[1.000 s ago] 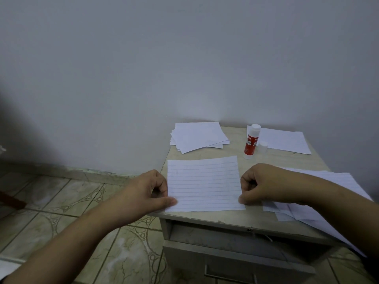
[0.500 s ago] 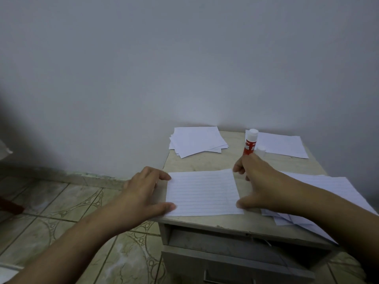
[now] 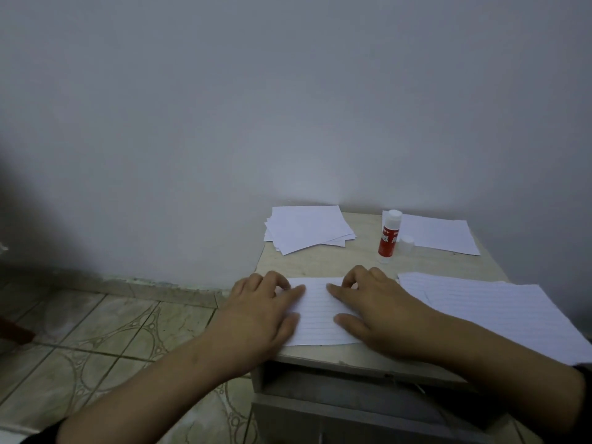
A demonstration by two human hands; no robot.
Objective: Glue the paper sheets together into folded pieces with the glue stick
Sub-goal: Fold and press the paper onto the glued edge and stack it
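Red glue stick (image 3: 388, 236) upright beyond folded paper (image 3: 320, 315) under both hands

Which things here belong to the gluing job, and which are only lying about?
For the job:
- lined sheet under left hand and right hand
- glue stick
- clear cap
- paper stack
- single sheet
- lined sheets

Lying about:
- open drawer

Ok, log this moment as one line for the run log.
step: pressing folded lined sheet flat | left hand: on sheet | right hand: on sheet | glue stick: upright, untouched
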